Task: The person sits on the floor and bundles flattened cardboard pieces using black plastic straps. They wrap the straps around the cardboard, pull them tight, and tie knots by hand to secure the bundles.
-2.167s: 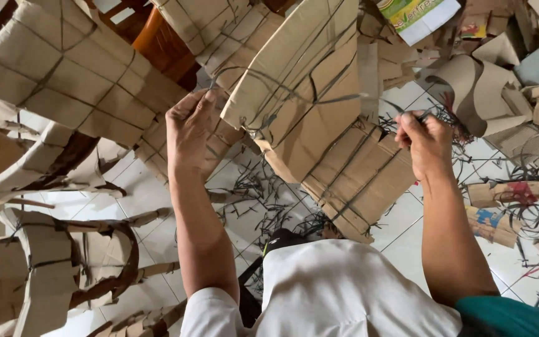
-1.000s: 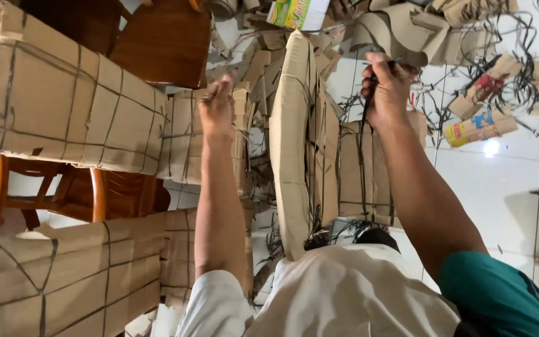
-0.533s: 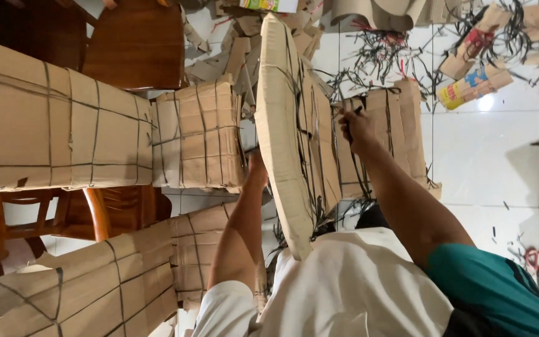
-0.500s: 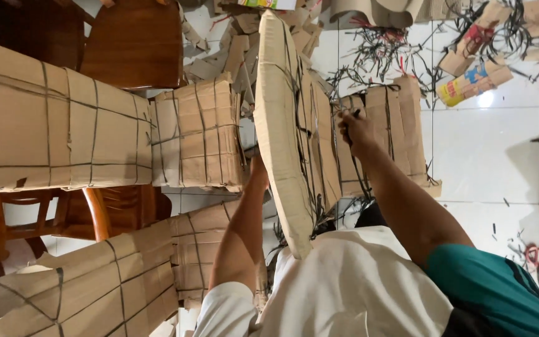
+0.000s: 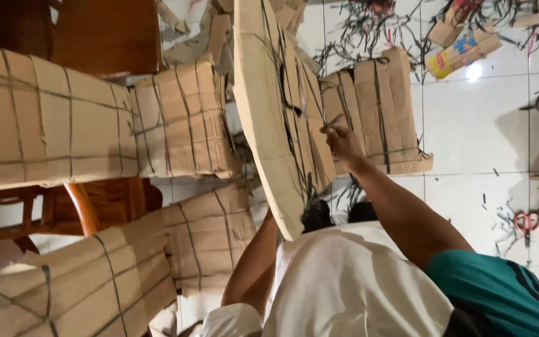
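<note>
The right hand (image 5: 342, 142) pinched a black strap (image 5: 317, 106) on the upright cardboard bundle (image 5: 276, 125); the left hand's grip was hidden behind it. Several strapped bundles (image 5: 182, 122) already lay around on the floor (image 5: 475, 125).

Six strapped cardboard bundles show: one upright (image 5: 269, 125), four stacked at left (image 5: 45, 118) (image 5: 182, 118) (image 5: 210, 240) (image 5: 76, 287), one on the floor (image 5: 375, 106); also one scissors (image 5: 525, 221), one chair (image 5: 63, 206), and one hand (image 5: 342, 142).

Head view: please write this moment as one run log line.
right hand: pinching black strap on cardboard bundle | left hand: hidden behind bundle | bundle: held on edge | floor: strap scraps, scissors
</note>
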